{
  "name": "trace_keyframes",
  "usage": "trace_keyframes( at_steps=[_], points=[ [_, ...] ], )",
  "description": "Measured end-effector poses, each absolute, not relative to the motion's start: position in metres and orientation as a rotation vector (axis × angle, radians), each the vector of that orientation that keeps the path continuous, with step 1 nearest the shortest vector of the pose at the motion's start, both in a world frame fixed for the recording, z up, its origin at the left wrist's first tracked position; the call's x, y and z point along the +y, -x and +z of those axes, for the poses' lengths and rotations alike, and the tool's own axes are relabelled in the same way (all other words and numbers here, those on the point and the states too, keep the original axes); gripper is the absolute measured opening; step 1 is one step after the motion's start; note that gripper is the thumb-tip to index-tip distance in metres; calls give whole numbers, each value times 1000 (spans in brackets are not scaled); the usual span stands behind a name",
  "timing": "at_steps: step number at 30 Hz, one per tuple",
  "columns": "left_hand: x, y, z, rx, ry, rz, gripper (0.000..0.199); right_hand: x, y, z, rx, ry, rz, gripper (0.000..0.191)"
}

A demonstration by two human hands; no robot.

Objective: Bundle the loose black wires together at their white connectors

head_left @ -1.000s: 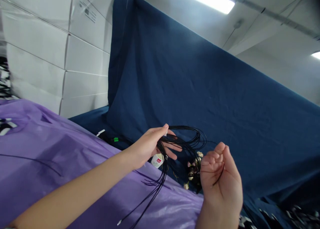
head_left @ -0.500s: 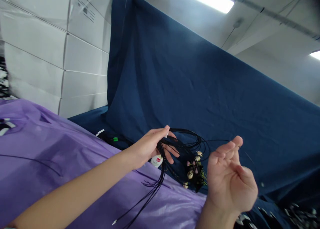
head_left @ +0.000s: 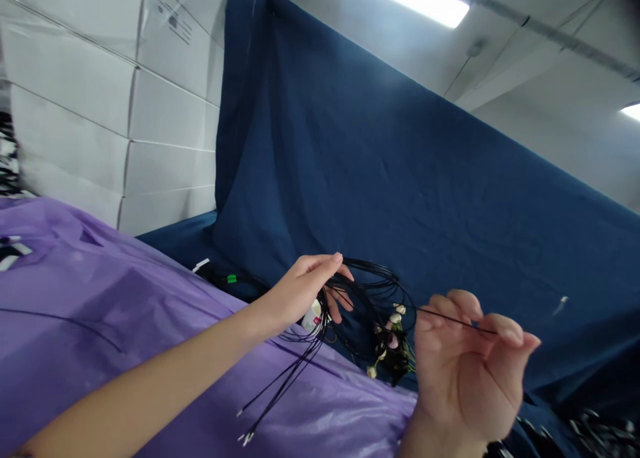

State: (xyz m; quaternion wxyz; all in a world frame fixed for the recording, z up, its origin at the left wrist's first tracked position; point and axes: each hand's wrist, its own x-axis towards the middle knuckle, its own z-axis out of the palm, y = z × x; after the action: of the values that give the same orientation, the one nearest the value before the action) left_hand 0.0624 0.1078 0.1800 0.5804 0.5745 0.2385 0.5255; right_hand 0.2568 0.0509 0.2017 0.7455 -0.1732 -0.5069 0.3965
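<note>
My left hand (head_left: 300,286) is closed around a looped bundle of thin black cables (head_left: 371,269), held up in front of the blue cloth. Loose cable ends with pale tips dangle below that hand over the purple sheet. To the right, my right hand (head_left: 465,375) has its palm toward me and pinches a single black cable (head_left: 457,321) between thumb and fingers. This strand stretches across from the bundle. A small pale tip (head_left: 564,300) shows beyond the right fingertips; whether it belongs to the same cable I cannot tell.
Purple sheeting (head_left: 165,298) covers the surface below. Behind the hands are a white container (head_left: 311,319) with a red mark and some small pale flowers (head_left: 393,339). A blue cloth (head_left: 400,178) hangs at the back, beside stacked white boxes (head_left: 70,78) on the left.
My right hand's thumb and fingers have come together on the single cable, which is now drawn straighter. The dangling cable ends have swung slightly. My left hand has barely moved.
</note>
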Motion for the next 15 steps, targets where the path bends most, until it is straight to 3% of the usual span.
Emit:
trace_keyframes(
  at_steps=[10, 15],
  points=[
    [105, -58, 184, 587, -1350, 1213, 45, 41, -244, 201, -1332, 390, 599, 17],
    [102, -57, 186, 585, -1357, 1204, 45, 34, -245, 189, -1423, 506, 384, 15]
  ],
)
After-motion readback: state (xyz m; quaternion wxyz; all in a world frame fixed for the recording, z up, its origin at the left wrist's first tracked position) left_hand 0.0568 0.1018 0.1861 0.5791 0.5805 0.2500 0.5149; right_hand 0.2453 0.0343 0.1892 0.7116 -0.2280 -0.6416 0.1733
